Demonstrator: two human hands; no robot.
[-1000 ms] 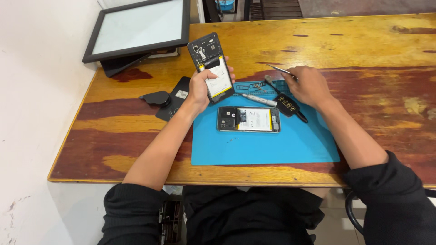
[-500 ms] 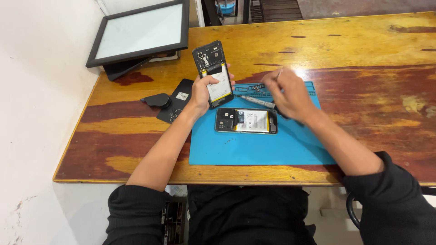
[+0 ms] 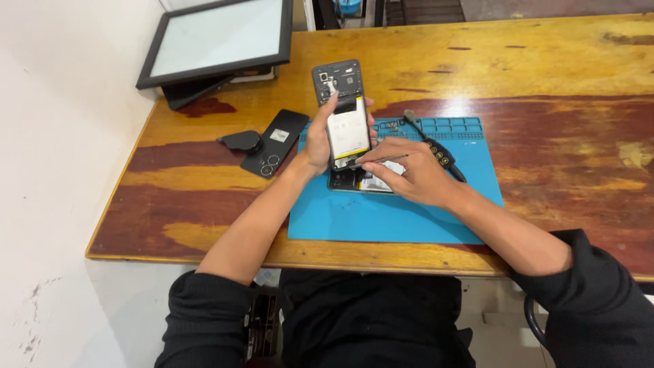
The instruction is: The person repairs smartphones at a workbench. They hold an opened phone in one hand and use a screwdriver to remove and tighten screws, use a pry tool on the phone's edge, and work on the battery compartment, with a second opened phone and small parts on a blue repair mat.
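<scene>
- A blue work mat (image 3: 381, 218) lies on the wooden table (image 3: 545, 61), nearest the person.
- The right hand (image 3: 412, 170) rests over the mat, fingers pinched on thin metal tweezers (image 3: 381, 161) whose tip points toward 9 o'clock, at the lower part of the opened phone (image 3: 346, 112).
- Under that hand a second opened phone (image 3: 361, 180) lies flat on the mat, mostly covered.
- The left hand (image 3: 317, 140) grips the opened phone upright by its edges, its white battery facing the camera.
- At 3 o'clock of the hands a dark probe-like tool (image 3: 436, 146) lies slantwise on the mat; its kind is hard to tell.
- At 9 o'clock a black back cover (image 3: 274, 143) and a small dark piece (image 3: 240, 141) rest on the wood.
- At 11 o'clock, farthest, a black-framed screen (image 3: 218, 37) stands tilted.
</scene>
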